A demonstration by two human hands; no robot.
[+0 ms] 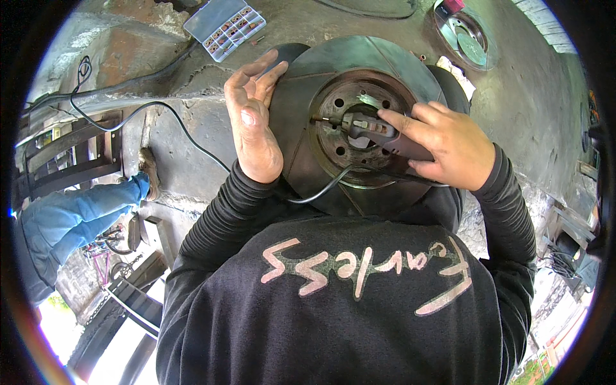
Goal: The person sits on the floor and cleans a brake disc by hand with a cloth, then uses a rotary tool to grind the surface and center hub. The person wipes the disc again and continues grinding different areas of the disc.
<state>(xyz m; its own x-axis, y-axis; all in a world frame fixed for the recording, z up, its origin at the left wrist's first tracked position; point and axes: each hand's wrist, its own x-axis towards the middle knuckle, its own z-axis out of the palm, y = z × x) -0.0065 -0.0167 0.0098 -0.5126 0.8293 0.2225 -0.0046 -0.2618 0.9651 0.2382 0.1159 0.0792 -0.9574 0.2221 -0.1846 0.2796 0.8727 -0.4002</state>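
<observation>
A large metal brake disc (390,56) rests across my lap, its bolt-holed hub facing up. My right hand (452,141) is closed around a dark rotary tool (391,136), which lies over the hub. Its small tip points left at the hub's inner wall; I cannot tell whether it touches. My left hand (253,122) is upright at the disc's left edge, fingers stretched and apart, with nothing visible in it. Its palm side is against or very near the rim. A black cord (327,190) loops across the disc's near part.
On the floor ahead lie an open compartment case (221,38) of small bits and, to the right, another disc (478,48). A cable (173,112) runs along the left. A person in jeans (83,208) is at far left, near metal frames (70,157).
</observation>
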